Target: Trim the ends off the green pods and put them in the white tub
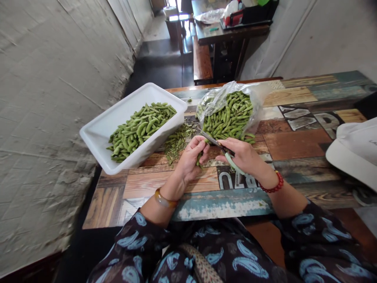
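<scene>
My left hand (192, 156) is closed around green edamame pods (199, 158), partly hidden by its fingers. In my right hand (243, 154) is a pair of scissors (231, 162) with pale green handles, its blades reaching to the pod at my left fingertips. Behind the scissors lies an open clear plastic bag (259, 103) full of edamame pods (228, 114). To the left, a white plastic tub (101, 138) holds a heap of edamame pods (141, 129). Trimmed green bits (176, 147) lie in a pile between tub and bag.
The patchwork wooden table (165, 181) stretches to the right, where a white cap (355, 151) lies near the edge. A rough white wall (53, 98) stands close on the left. Farther back are a bench (202, 61) and another table (232, 35) with a black tray (253, 16).
</scene>
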A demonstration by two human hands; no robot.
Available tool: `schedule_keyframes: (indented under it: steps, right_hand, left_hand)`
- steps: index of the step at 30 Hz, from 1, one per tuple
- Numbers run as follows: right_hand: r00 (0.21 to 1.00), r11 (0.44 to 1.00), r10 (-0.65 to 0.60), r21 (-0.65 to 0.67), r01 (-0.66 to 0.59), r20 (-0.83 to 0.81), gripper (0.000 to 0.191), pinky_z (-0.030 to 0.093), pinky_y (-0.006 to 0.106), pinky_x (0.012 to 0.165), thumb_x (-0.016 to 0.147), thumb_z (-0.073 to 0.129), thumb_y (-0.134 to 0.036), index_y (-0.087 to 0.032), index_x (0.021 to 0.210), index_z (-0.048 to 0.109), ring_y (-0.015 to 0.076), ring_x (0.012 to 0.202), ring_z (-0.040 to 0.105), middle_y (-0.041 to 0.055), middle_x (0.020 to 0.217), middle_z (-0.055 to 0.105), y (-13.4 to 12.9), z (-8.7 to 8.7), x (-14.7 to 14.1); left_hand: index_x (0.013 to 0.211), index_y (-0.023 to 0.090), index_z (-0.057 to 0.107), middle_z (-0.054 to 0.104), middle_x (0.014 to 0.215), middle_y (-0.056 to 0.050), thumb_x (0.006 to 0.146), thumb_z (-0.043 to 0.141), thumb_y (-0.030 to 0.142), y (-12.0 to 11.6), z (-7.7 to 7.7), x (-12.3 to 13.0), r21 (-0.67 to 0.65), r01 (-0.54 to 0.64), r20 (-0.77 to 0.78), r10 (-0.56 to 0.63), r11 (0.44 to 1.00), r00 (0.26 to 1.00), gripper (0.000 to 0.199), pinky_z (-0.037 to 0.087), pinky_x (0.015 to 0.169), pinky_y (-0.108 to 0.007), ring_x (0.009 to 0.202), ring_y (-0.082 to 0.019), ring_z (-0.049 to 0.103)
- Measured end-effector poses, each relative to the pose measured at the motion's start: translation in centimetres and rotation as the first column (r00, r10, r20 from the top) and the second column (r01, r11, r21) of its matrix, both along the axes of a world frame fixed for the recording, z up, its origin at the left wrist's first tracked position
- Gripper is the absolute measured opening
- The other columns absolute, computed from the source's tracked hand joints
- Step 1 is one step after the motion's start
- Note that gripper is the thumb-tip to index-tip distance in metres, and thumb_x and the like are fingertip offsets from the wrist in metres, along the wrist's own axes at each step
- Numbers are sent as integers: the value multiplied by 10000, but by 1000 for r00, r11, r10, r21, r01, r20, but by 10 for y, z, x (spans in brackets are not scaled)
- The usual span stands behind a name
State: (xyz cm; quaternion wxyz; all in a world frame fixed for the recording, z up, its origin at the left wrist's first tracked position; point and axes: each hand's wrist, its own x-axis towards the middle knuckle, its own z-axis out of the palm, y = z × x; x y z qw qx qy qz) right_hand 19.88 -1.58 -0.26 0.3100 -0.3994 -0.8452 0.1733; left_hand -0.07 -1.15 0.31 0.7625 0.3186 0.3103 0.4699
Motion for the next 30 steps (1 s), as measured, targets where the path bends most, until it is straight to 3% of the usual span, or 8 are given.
schedule_keyframes:
  steps: [8,14,17,20,22,25,27,30]
  right_hand:
    - [919,945,-319,-6,327,-232,376,554,366,794,852,716,-432,-197,1143,677,214,819,664,53,896,705,13,15,24]
    - [839,918,-395,-142,369,-374,406,554,313,724,845,712,-446,-201,1167,674,150,709,625,7,837,684,17,22,32]
    - [863,943,-333,-120,312,-378,420,558,319,750,822,734,-460,-202,1149,683,173,781,650,19,854,695,16,19,27]
    - [885,959,-284,-96,267,-370,383,556,333,782,828,730,-417,-194,1136,686,188,834,663,32,886,706,15,18,21]
    - [891,962,-273,-94,256,-362,363,555,345,798,829,727,-381,-187,1133,686,193,845,664,37,898,711,14,17,19]
    - [895,963,-270,-103,250,-355,355,554,354,816,821,730,-349,-182,1131,686,194,850,664,41,906,715,15,17,19]
    - [897,962,-273,-108,251,-348,352,552,353,821,817,732,-337,-182,1130,687,193,848,664,40,904,715,15,17,19]
    - [899,962,-274,-116,249,-341,362,551,350,820,819,729,-337,-181,1142,684,194,848,664,42,900,716,15,18,19]
  left_hand:
    - [753,171,498,471,664,48,834,684,371,7,6,-7,-147,35,84,-22,988,996,285,257,400,-153,442,-28,368]
    - [879,164,644,562,672,36,812,730,342,6,-3,6,135,83,-298,-39,987,954,209,251,416,-173,443,-31,374]
    - [945,160,706,619,698,5,878,649,325,4,-6,21,329,231,-561,-7,916,828,187,362,501,-202,525,-72,480]
    - [866,151,722,703,833,-55,880,641,282,0,-7,42,488,458,-786,146,743,601,154,473,713,-269,753,-155,625]
    - [887,146,724,717,917,-94,858,672,285,-2,-7,58,470,603,-877,266,644,399,151,482,759,-313,847,-214,655]
    - [1027,138,711,708,1008,-144,831,701,304,-3,-9,73,345,734,-917,378,585,130,257,479,727,-341,891,-272,666]
    - [1037,137,701,704,1012,-145,821,699,282,0,-9,74,301,759,-918,392,577,67,260,467,717,-338,890,-272,661]
    - [884,142,685,683,862,-87,794,689,217,8,-7,60,319,701,-938,317,638,139,117,426,672,-306,779,-211,617]
